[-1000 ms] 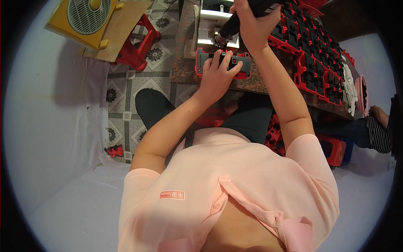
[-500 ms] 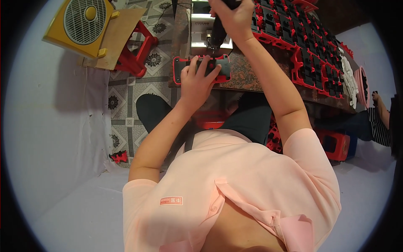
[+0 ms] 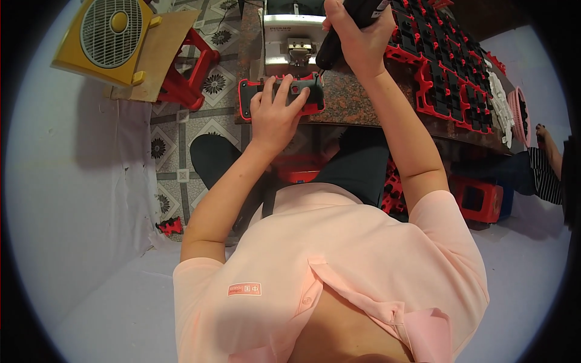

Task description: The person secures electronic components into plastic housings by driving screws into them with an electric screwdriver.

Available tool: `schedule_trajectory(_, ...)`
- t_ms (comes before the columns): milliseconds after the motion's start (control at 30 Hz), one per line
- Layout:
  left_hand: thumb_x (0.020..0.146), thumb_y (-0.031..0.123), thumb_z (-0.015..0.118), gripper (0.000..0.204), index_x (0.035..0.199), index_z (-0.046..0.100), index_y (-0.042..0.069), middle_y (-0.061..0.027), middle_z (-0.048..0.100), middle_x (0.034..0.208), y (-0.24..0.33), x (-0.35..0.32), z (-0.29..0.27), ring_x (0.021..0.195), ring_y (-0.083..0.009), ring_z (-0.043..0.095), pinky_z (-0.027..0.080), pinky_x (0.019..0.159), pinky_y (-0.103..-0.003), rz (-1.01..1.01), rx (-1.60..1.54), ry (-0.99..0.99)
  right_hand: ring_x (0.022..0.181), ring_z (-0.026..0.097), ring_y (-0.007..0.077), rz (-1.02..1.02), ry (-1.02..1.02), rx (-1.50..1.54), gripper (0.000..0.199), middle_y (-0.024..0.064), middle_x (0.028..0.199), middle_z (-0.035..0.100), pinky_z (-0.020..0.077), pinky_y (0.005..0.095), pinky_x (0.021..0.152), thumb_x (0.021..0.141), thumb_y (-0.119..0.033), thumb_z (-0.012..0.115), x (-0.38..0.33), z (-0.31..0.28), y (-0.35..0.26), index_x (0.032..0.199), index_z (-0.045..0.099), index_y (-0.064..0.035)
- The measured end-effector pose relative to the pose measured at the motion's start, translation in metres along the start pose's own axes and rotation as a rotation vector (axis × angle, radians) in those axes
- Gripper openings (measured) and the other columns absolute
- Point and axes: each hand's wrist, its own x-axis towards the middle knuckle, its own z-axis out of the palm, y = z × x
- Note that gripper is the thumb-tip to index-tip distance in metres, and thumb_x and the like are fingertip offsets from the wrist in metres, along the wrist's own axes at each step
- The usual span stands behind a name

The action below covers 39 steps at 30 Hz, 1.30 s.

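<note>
My left hand (image 3: pixel 275 115) lies over a red and black plastic housing (image 3: pixel 247 100) at the table's near edge, fingers bent across its top and gripping it. My right hand (image 3: pixel 369 48) is closed round a black electric screwdriver (image 3: pixel 331 49). The tool leans, its handle up to the right. Its thin bit points down at the housing's far right corner; whether it touches a screw there is too small to tell. Just beyond the housing stands a silvery-white box-shaped device (image 3: pixel 290 30) with a small metal fitting (image 3: pixel 300 51) at its front.
Rows of similar red and black housings (image 3: pixel 448 91) cover the right of the speckled stone table (image 3: pixel 348 109). A white cloth (image 3: pixel 500 103) and a pink basket (image 3: pixel 519 115) are farther right, near another person's arm (image 3: pixel 551 151). At left a yellow fan (image 3: pixel 112 36) stands on a board over a red stool (image 3: pixel 193 66).
My right hand has moved right and toward me, bringing the screwdriver from the metal fitting to the housing's right end. My left hand keeps its hold. The whole view has shifted slightly.
</note>
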Motion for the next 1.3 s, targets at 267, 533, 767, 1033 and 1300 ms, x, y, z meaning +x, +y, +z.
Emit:
schedule_trajectory(267,0.071,0.017,0.081,0.056,0.125,0.068,0.025,-0.0104,0.056,0.14,-0.001,0.001,-0.001,0.129,-0.0375,0.051,0.041,0.094,-0.047,-0.004,-0.022,0.009,0.064,0.06,0.0079,0.011,-0.054,-0.008,0.024,-0.001,0.078,0.063,0.0461,0.024,0.056,0.09,-0.01,0.075,-0.005,0.014,-0.006,0.104,0.056,-0.0054)
schedule_trajectory(533,0.072,0.016,0.08,0.055,0.125,0.068,0.024,-0.0101,0.054,0.143,-0.001,-0.001,-0.002,0.13,-0.0381,0.05,0.041,0.094,-0.048,-0.013,-0.032,-0.028,0.055,0.056,0.0081,0.11,-0.14,0.157,0.019,-0.0008,0.067,0.061,0.0431,0.026,0.05,0.091,-0.009,0.075,0.012,0.005,0.006,0.088,0.056,-0.0046)
schedule_trajectory(767,0.069,0.015,0.08,0.066,0.132,0.064,0.025,-0.0103,0.052,0.146,-0.005,-0.004,-0.002,0.134,-0.0373,0.046,0.039,0.098,-0.049,-0.01,-0.053,-0.019,0.056,0.054,0.0075,-0.097,-0.092,0.111,0.018,-0.002,0.068,0.058,0.0396,0.0246,0.05,0.093,-0.008,0.073,0.006,0.034,0.029,0.092,0.055,-0.0052)
schedule_trajectory(1033,0.07,0.015,0.08,0.066,0.133,0.063,0.025,-0.0103,0.052,0.146,0.0,-0.01,-0.006,0.133,-0.0374,0.046,0.039,0.098,-0.049,-0.009,-0.04,-0.016,0.06,0.056,0.0096,0.35,-0.046,0.083,0.021,-0.0003,0.071,0.061,0.0447,0.0282,0.054,0.091,-0.014,0.076,0.014,0.029,0.023,0.097,0.058,-0.0046)
schedule_trajectory(1300,0.07,0.016,0.082,0.067,0.133,0.063,0.029,-0.0074,0.053,0.145,0.0,-0.007,-0.001,0.132,-0.0356,0.047,0.038,0.099,-0.049,-0.041,-0.016,-0.025,0.052,0.056,0.0086,0.04,-0.107,0.165,0.022,0.0011,0.064,0.061,0.0447,0.0257,0.048,0.097,-0.015,0.07,-0.01,-0.007,-0.043,0.08,0.061,-0.0048)
